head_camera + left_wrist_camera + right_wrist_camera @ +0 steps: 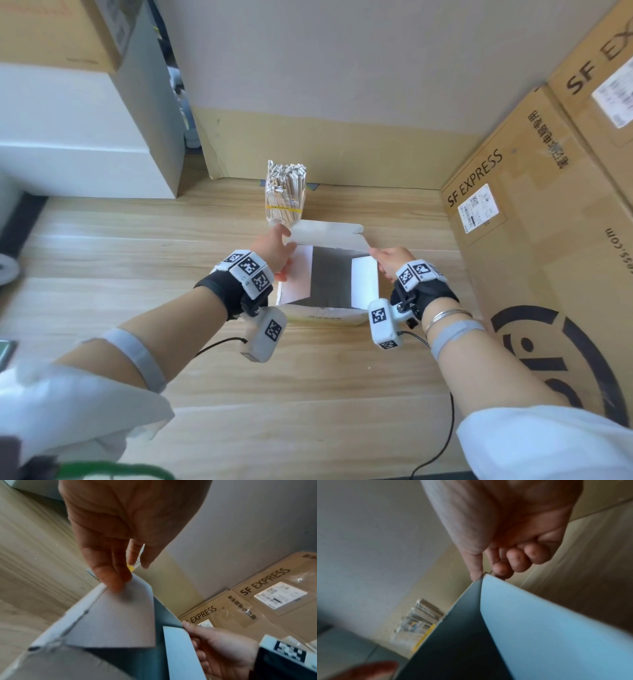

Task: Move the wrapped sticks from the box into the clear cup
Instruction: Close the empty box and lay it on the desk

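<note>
A small white cardboard box [322, 317] sits on the pale wood-grain counter [308, 394], and everything else is placed from it. Its top is open and the inside looks dark; I cannot tell from here what lies in it. The left hand [274, 246] pinches the left end of the box's far white flap [330, 234], thumb and fingers closed on the card. The right hand [394, 260] pinches the right corner of that same flap between thumb and forefinger, its other fingers curled in. The two side flaps stand folded inward over the opening.

Just behind the box, touching or nearly touching the raised flap, stands the clear plastic cup [285, 205] with a yellow band, packed upright with paper-wrapped sticks [286, 178] whose crimped ends rise above its rim.

To the right of the box lean large brown cardboard cartons [534, 212] printed SF EXPRESS. Behind the box is a plain grey wall [342, 68].
</note>
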The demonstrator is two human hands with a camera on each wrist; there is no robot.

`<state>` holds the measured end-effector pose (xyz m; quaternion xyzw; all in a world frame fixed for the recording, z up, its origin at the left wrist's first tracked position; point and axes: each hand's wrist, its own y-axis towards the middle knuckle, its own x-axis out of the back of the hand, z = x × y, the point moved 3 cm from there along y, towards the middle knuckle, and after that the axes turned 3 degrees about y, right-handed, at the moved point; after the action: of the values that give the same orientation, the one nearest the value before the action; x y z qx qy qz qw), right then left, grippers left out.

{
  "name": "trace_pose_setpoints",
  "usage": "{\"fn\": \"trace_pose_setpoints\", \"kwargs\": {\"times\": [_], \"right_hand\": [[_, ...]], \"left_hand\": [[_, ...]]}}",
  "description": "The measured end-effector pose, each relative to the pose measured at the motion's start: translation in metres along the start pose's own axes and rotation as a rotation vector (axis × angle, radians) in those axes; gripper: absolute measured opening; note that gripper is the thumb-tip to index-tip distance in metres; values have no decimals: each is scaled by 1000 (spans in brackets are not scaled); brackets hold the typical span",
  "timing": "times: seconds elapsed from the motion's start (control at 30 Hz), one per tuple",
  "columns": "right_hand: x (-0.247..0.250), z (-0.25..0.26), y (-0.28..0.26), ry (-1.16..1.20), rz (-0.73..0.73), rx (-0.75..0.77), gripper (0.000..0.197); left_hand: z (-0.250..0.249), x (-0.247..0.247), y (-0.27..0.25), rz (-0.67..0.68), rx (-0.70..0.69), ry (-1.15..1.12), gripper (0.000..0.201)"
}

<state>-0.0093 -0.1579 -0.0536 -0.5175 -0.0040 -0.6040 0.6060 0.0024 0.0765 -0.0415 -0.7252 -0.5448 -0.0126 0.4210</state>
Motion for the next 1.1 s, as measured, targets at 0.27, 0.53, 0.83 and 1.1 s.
{"fn": "trace_pose_setpoints", "kwargs": {"times": [0.27,0.53,0.83,1.1], "right_hand": [[1,-11,6,483,81,-83,10],[9,-22,2,543,95,-12,34],[1,-30,-2,515,66,33,31],[-3,-20,-9,444,5,108,29]], "left_hand": [[16,-13,9,50,80,115,44],[10,-14,11,143,150,-25,27],[-4,-21,-4,51,-265,454,44],[-2,-41,-18,219,-386,796,93]]}}
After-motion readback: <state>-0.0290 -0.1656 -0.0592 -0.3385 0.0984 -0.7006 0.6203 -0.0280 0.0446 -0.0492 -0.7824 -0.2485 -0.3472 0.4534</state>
